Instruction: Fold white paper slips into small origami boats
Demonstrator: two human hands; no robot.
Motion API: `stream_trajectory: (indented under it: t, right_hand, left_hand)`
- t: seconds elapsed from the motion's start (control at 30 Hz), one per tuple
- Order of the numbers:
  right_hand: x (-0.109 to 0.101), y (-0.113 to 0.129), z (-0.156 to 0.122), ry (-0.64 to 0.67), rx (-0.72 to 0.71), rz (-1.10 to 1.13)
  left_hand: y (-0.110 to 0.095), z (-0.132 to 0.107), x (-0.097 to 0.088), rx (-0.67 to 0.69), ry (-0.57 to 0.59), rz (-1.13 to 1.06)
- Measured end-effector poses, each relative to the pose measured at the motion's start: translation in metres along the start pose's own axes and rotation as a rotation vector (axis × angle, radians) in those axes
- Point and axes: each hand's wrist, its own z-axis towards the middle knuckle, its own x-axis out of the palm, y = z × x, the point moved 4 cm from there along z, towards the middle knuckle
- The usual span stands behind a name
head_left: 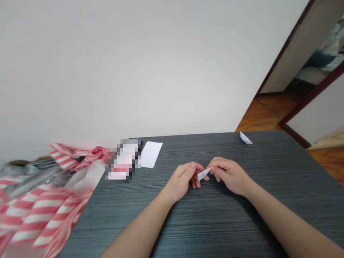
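My left hand (185, 179) and my right hand (231, 174) meet over the middle of a dark grey wood-grain table (215, 222). Both pinch a small folded piece of white paper (203, 174) between their fingertips, the left at its lower end, the right at its upper end. The paper is a narrow, pointed shape, held just above the tabletop. Both forearms stretch in from the bottom edge of the view.
A flat white paper sheet (151, 154) lies at the table's far left, beside a blurred-out pink and white item (124, 161). A small folded white paper (245, 138) sits at the far right edge. A red-and-white striped plastic bag (40, 204) bulges at the left. Wooden floor lies right.
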Motion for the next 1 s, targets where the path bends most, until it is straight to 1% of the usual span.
stream_trajectory:
  t: [0.07, 0.2, 0.4, 0.57, 0.7, 0.83, 1.0]
  right_hand:
    - [-0.001, -0.001, 0.0, -0.01, -0.014, -0.011]
    - [0.0, -0.003, 0.0, -0.013, -0.023, -0.015]
    - [0.002, -0.007, 0.0, -0.023, 0.022, 0.027]
    - [0.0, -0.005, 0.001, -0.055, -0.026, -0.016]
    - [-0.002, 0.0, 0.001, -0.071, -0.072, -0.081]
    - [-0.002, 0.004, 0.002, -0.064, -0.096, -0.109]
    - [-0.001, 0.002, 0.001, -0.062, -0.109, -0.129]
  left_hand:
    - [-0.001, -0.001, 0.001, -0.005, 0.018, 0.026]
    - [-0.005, -0.002, 0.004, -0.011, 0.06, 0.167]
    - [0.0, -0.001, 0.002, -0.004, 0.044, 0.309]
    - [0.002, 0.0, 0.002, -0.034, 0.024, 0.291]
    - [0.002, 0.0, 0.001, -0.033, -0.005, 0.245]
    - [0.003, 0.001, 0.0, -0.029, -0.05, 0.254]
    - [0.006, 0.002, -0.001, -0.053, -0.109, 0.245]
